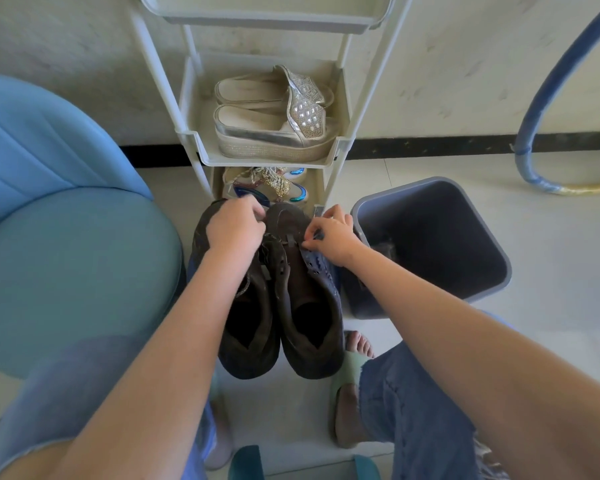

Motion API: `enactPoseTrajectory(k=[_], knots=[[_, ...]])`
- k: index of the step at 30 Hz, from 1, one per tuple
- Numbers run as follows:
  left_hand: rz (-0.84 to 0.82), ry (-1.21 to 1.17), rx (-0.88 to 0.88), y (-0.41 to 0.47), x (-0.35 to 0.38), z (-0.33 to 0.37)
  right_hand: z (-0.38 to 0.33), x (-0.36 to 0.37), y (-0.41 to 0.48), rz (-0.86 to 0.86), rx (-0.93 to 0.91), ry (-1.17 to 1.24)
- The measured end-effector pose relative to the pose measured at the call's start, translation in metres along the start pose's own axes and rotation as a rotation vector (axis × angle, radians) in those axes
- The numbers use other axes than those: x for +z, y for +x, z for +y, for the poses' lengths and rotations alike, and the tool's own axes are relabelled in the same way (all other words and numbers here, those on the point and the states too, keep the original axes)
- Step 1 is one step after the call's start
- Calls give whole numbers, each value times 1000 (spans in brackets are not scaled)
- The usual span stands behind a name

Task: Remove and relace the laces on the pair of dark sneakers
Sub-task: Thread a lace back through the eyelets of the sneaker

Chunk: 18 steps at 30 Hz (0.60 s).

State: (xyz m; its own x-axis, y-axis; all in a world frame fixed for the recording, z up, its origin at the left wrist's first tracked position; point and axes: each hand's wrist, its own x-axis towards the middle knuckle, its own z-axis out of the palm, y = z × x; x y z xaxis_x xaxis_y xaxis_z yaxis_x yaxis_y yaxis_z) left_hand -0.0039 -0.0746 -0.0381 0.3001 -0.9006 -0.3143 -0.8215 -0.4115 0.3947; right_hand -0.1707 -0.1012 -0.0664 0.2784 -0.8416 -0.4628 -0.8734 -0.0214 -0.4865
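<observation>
1. Pair of dark sneakers on the floor, toes away from the person, heels toward the knees; the left sneaker point(253, 317) runs back from under the left hand point(234, 226); the right sneaker point(312, 306) lies just inside the right hand point(335, 235); the shoes touch side to side.
2. Left hand: fingers curled down over the toe end, between the two toes; whatever they hold is hidden under the knuckles, so I cannot tell whether it grips lace or only steadies the shoe.
3. Right hand: thumb and forefinger fingertips point(309, 233) pinched together at the lowest eyelets of the right sneaker, apparently on the lace point(290, 239); a short dark run of it shows just inward of the fingertips, at the base of the tongue.
4. Eyelets back toward the right wrist look bare (the left shoe shows some lacing beside the forearm, hard to read); the work is at the bottom row, stripping or starting again, I cannot say which.
5. Doing it well, as I judge it: hold the toe firm with the left hand so the shoe does not skid; draw the lace in line with the eyelet, not sideways; keep it flat and untwisted; match both ends before moving up a row.
6. Surroundings: grey bin point(440, 230) just outside the right hand; shoe rack point(267, 162) just beyond both hands.
</observation>
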Motion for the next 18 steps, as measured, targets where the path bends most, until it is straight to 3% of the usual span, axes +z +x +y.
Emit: enactPoseTrajectory(k=[3, 7, 18], knots=[[-115, 96, 53, -3, 14, 0, 5, -8, 5, -29, -35, 4], [-46, 149, 113, -5, 23, -1, 7, -11, 9, -127, -48, -87], [-51, 327, -27, -3, 32, 2, 5, -15, 5, -53, -55, -195]])
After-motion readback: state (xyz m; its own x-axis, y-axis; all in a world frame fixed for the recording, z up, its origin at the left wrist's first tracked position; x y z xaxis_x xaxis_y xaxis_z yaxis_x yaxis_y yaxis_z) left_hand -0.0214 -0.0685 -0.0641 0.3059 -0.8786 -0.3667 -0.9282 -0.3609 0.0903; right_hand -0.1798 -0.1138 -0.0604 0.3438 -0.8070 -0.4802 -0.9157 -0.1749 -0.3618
